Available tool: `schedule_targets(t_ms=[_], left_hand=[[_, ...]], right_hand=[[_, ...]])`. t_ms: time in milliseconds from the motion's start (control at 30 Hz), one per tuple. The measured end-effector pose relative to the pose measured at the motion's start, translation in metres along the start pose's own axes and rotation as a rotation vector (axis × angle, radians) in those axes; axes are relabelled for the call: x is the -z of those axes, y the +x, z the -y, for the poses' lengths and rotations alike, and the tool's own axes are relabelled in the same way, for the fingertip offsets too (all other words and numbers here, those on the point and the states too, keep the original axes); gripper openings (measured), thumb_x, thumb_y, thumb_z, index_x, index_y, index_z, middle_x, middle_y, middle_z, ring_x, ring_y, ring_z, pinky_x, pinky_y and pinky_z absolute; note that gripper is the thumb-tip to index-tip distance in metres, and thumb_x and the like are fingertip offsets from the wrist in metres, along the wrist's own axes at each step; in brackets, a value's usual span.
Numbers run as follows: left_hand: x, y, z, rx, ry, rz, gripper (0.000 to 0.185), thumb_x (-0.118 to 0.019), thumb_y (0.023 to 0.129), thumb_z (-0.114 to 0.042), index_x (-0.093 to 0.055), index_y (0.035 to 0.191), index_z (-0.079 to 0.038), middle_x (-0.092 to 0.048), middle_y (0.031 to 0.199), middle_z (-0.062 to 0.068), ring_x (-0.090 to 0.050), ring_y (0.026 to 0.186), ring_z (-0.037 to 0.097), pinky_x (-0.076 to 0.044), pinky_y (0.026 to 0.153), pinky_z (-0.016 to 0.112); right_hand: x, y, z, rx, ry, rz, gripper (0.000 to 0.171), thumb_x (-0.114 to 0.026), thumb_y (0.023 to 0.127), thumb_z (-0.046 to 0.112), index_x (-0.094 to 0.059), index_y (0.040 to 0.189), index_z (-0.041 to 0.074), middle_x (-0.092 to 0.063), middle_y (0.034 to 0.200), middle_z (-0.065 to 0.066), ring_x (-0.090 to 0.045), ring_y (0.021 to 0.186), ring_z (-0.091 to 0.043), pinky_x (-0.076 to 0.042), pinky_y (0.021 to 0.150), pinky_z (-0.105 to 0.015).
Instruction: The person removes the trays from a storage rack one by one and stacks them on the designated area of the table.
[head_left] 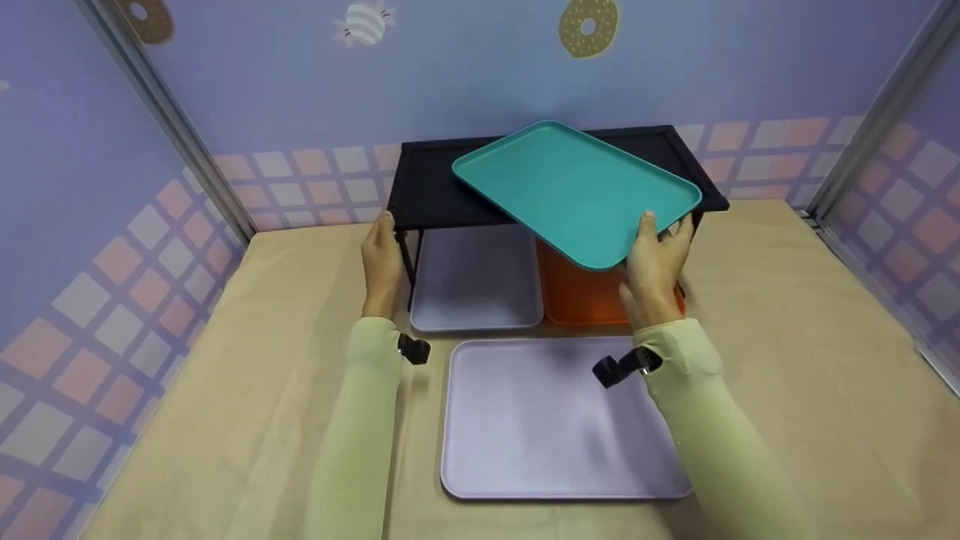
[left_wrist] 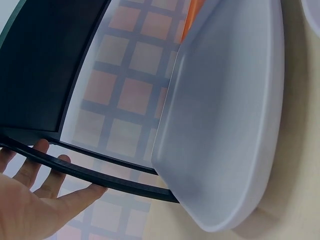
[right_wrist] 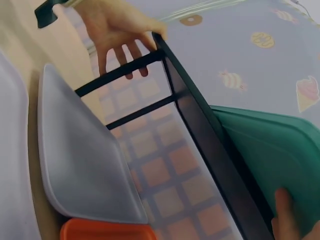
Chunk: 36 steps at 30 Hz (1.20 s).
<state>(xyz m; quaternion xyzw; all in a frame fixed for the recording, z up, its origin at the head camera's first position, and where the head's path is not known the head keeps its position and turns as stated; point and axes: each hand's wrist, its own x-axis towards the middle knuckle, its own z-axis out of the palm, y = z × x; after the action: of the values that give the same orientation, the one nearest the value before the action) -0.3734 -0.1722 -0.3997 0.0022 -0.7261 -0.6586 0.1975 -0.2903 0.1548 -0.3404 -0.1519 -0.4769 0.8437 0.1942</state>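
Big tray: We saw a pale purple tray (head_left: pixel 555 420) flat on the tan table (head_left: pixel 787 360), closest to us, between our two sleeves.
Left hand: Our left hand (head_left: pixel 381 259) was at the left end of the black shelf (head_left: pixel 427 187). Its fingers (left_wrist: pixel 37 155) were spread out and touched the shelf's black side bar. They did not wrap round it.
Right hand: Our right hand (head_left: pixel 656 259) pinched the near corner of the teal tray (head_left: pixel 574 187), thumb on top, fingers under.
Teal tray: It lay tilted over the top of the shelf, and its near corner stuck out past the front edge.
Under the shelf: A small grey tray (head_left: pixel 476 289) sat on the left and an orange tray (head_left: pixel 585 296) on the right, side by side.
Far back: A purple wall (head_left: pixel 465 67) had donut and candy pictures.
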Motion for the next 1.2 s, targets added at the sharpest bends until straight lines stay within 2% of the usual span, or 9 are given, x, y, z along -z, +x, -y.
schedule_targets(t_ms=[233, 400, 500, 633, 867, 1067, 1200], left_hand=[[0.0, 0.0, -0.001, 0.0, 0.027, -0.016, 0.052, -0.037, 0.112, -0.032, -0.049, 0.149, 0.003, -0.042, 0.16, 0.013, -0.039, 0.149, 0.022, -0.033, 0.123, 0.032], [-0.001, 0.0, -0.001, 0.004, 0.032, -0.013, 0.052, -0.037, 0.112, -0.032, -0.048, 0.15, 0.003, -0.044, 0.158, 0.014, -0.042, 0.146, 0.024, -0.035, 0.122, 0.033], [-0.001, 0.0, -0.001, 0.007, 0.025, -0.01, 0.053, -0.037, 0.113, -0.032, -0.042, 0.154, 0.001, -0.045, 0.158, 0.015, -0.042, 0.146, 0.026, -0.035, 0.122, 0.034], [-0.001, 0.001, -0.001, 0.008, 0.018, -0.005, 0.053, -0.036, 0.113, -0.032, -0.04, 0.155, 0.001, -0.041, 0.161, 0.015, -0.036, 0.151, 0.026, -0.032, 0.123, 0.032], [0.001, -0.001, 0.0, -0.009, 0.028, 0.011, 0.054, -0.035, 0.113, -0.035, -0.04, 0.155, -0.002, -0.041, 0.16, 0.015, -0.036, 0.151, 0.026, -0.032, 0.123, 0.032], [0.002, -0.003, -0.001, -0.008, 0.041, 0.022, 0.054, -0.034, 0.113, -0.037, -0.04, 0.156, -0.005, -0.039, 0.162, 0.012, -0.033, 0.152, 0.024, -0.03, 0.124, 0.034], [0.002, -0.001, -0.001, 0.01, 0.045, 0.019, 0.055, -0.034, 0.112, -0.039, -0.041, 0.156, -0.006, -0.039, 0.162, 0.01, -0.034, 0.152, 0.022, -0.03, 0.124, 0.032]], right_hand=[[0.007, 0.001, 0.0, 0.041, 0.016, -0.002, 0.076, -0.043, 0.11, 0.018, 0.008, 0.165, 0.031, -0.022, 0.169, -0.009, -0.04, 0.147, -0.019, -0.044, 0.114, -0.03], [0.014, 0.001, 0.001, 0.081, 0.006, 0.011, 0.073, -0.042, 0.11, 0.017, 0.004, 0.165, 0.029, -0.017, 0.171, -0.003, -0.034, 0.15, -0.014, -0.043, 0.115, -0.028], [0.019, 0.002, 0.001, 0.104, 0.013, 0.017, 0.072, -0.042, 0.11, 0.016, 0.001, 0.166, 0.028, -0.013, 0.172, 0.001, -0.032, 0.151, -0.011, -0.042, 0.115, -0.027], [0.026, 0.003, 0.005, 0.108, 0.016, 0.031, 0.069, -0.041, 0.11, 0.018, -0.002, 0.166, 0.027, -0.008, 0.172, 0.007, -0.029, 0.152, -0.009, -0.039, 0.117, -0.025], [0.041, 0.001, 0.013, 0.082, 0.026, 0.061, 0.063, -0.036, 0.112, 0.023, -0.004, 0.166, 0.03, -0.027, 0.168, -0.006, -0.042, 0.146, -0.019, -0.045, 0.113, -0.033], [0.049, 0.002, 0.015, 0.082, 0.051, 0.064, 0.062, -0.036, 0.112, 0.022, -0.006, 0.166, 0.032, -0.028, 0.166, -0.01, -0.04, 0.148, -0.021, -0.043, 0.116, -0.036], [0.052, 0.002, 0.017, 0.079, 0.067, 0.046, 0.061, -0.038, 0.111, 0.021, -0.012, 0.165, 0.032, -0.033, 0.164, -0.011, -0.045, 0.144, -0.024, -0.052, 0.106, -0.033]])
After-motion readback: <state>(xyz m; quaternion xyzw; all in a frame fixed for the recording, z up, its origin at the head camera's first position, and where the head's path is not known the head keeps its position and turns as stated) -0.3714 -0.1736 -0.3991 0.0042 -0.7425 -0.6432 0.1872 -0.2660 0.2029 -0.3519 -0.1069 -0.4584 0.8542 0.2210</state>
